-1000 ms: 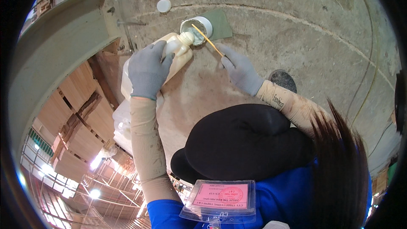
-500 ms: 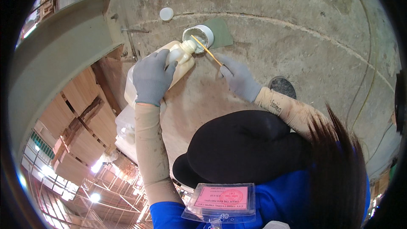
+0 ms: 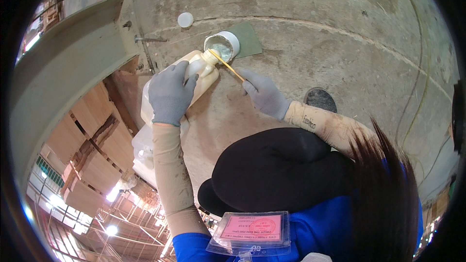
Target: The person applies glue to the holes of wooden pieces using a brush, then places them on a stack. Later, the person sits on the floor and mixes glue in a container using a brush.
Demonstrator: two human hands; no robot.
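Note:
My left hand [image 3: 171, 94], in a grey glove, is closed around a translucent cream plastic jug [image 3: 208, 78] tilted with its neck at the mouth of a white tub [image 3: 233, 43]. The tub leans on its side, its opening toward the jug, with pale, whitish material [image 3: 222, 50] inside. In my right hand [image 3: 266, 94], also gloved, a thin yellow stick [image 3: 229, 67] is pinched. Its far end crosses the jug's neck at the tub's rim; whether it touches cannot be told. A green sheet [image 3: 251, 38] lies beside and partly behind the tub.
A round white cap [image 3: 185, 20] lies on the concrete floor beyond the jug. Another whitish plastic container [image 3: 143, 146] stands near my left forearm. Left of it are a large grey metal beam [image 3: 63, 63] and stacked wooden boards [image 3: 94, 177]. A dark shoe [image 3: 320, 100] shows at right.
My right hand has moved slightly left and nearer, bringing the stick's tip from the tub's opening back to the jug's neck. My left hand keeps its hold on the jug.

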